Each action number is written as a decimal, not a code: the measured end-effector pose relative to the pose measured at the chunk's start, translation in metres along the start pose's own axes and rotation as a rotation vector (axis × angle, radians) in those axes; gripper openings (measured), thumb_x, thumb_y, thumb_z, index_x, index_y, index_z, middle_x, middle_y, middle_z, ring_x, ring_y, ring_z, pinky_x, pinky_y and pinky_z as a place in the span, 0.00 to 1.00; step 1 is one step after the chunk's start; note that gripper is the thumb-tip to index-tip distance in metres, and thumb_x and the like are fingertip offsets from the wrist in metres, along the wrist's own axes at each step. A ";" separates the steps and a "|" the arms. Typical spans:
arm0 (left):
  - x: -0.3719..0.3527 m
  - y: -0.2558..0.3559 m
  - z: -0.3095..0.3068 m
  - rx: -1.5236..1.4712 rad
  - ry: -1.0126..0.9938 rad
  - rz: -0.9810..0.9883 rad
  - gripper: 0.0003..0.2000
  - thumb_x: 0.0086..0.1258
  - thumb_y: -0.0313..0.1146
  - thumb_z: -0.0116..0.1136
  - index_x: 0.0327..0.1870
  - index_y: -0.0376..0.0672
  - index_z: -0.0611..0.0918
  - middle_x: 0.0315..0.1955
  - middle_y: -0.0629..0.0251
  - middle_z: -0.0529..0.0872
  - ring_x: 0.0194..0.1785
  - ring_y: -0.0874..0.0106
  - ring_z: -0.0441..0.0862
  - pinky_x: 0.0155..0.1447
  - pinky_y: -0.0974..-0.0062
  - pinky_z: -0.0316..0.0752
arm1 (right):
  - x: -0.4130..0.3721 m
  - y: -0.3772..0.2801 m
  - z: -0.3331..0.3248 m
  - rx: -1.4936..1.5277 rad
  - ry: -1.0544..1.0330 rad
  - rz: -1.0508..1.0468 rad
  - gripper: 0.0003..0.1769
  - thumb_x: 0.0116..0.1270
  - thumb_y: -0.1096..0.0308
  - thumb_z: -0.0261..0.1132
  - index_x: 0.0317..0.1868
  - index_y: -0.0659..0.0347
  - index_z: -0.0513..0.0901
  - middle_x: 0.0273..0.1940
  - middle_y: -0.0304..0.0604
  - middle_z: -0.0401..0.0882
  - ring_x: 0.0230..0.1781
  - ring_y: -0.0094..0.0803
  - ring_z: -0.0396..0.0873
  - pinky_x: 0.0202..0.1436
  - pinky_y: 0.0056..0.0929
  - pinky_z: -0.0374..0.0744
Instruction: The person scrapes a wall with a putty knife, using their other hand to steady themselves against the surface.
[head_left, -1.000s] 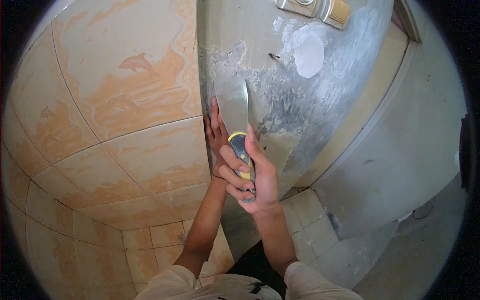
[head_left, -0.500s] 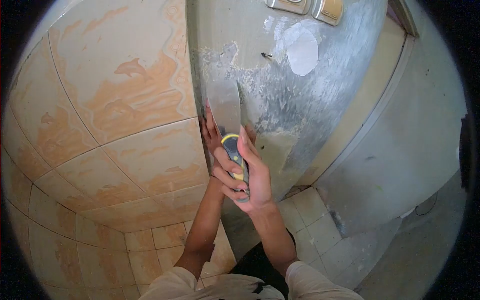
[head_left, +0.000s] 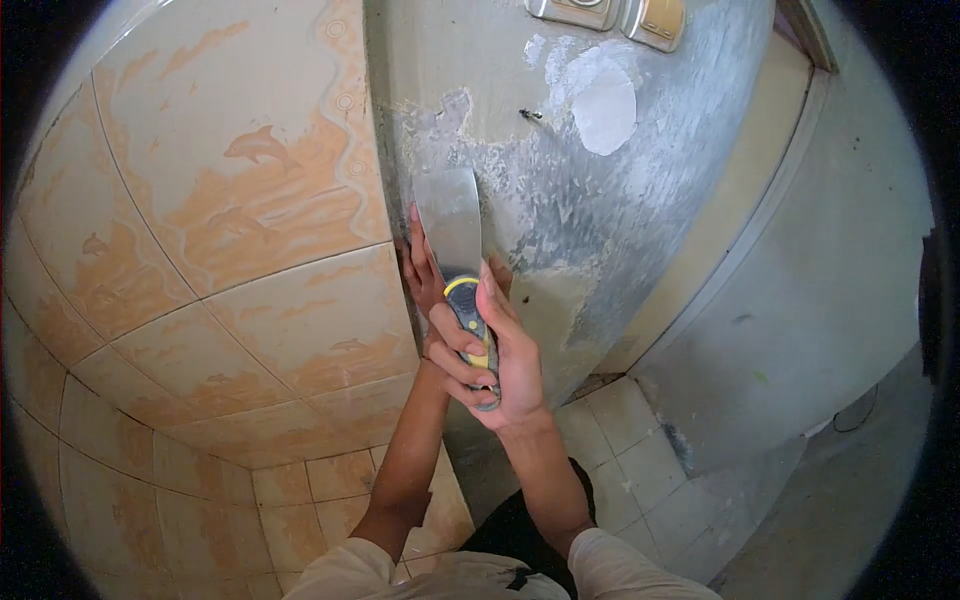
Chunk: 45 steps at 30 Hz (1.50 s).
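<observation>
My right hand (head_left: 500, 360) grips the grey and yellow handle of a putty knife (head_left: 455, 250). Its wide metal blade lies flat against a grey plastered wall (head_left: 560, 190), pointing up. My left hand (head_left: 422, 270) sits behind the blade with fingers stretched flat on the wall by the tile edge, partly hidden by the knife. Above and right of the blade the plaster is scraped and patchy, with a round white filler patch (head_left: 605, 105) and a small dark screw (head_left: 530, 114).
Beige tiles with orange dolphin motifs (head_left: 250, 200) cover the wall to the left. Two switch plates (head_left: 610, 15) sit at the top. A pale door frame (head_left: 750, 220) and grey door stand to the right. Light floor tiles (head_left: 630, 440) lie below.
The knife and both hands have shifted slightly left and a little down the wall. The grip is unchanged.
</observation>
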<state>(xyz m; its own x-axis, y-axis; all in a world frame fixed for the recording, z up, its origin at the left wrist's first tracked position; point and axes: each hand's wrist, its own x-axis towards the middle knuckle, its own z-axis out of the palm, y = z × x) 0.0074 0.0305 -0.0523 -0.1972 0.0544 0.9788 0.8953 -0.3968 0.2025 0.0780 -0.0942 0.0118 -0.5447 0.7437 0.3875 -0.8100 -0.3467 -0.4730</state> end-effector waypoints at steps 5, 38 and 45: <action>0.008 -0.008 0.007 -0.002 -0.004 -0.002 0.33 0.69 0.42 0.59 0.70 0.33 0.66 0.74 0.50 0.67 0.77 0.54 0.63 0.77 0.50 0.63 | 0.001 -0.005 -0.003 0.005 -0.018 0.032 0.22 0.86 0.51 0.42 0.75 0.32 0.63 0.26 0.30 0.59 0.14 0.14 0.54 0.07 0.10 0.53; 0.002 -0.014 0.008 0.001 -0.009 -0.018 0.34 0.68 0.44 0.60 0.70 0.33 0.67 0.74 0.50 0.68 0.77 0.54 0.63 0.77 0.50 0.64 | 0.003 -0.004 -0.003 -0.014 -0.020 0.024 0.17 0.85 0.51 0.44 0.68 0.34 0.68 0.26 0.30 0.59 0.14 0.13 0.54 0.06 0.10 0.52; -0.011 -0.002 0.001 0.000 -0.015 -0.022 0.34 0.67 0.44 0.60 0.70 0.33 0.67 0.74 0.50 0.68 0.77 0.54 0.63 0.77 0.50 0.64 | 0.002 -0.001 -0.001 -0.039 -0.019 0.013 0.14 0.85 0.50 0.44 0.63 0.36 0.70 0.26 0.31 0.59 0.14 0.13 0.55 0.06 0.10 0.52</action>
<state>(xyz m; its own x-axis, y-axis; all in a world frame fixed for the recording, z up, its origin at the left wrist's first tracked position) 0.0082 0.0320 -0.0638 -0.2113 0.0766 0.9744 0.8907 -0.3955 0.2243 0.0779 -0.0914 0.0123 -0.5594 0.7280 0.3963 -0.7939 -0.3333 -0.5085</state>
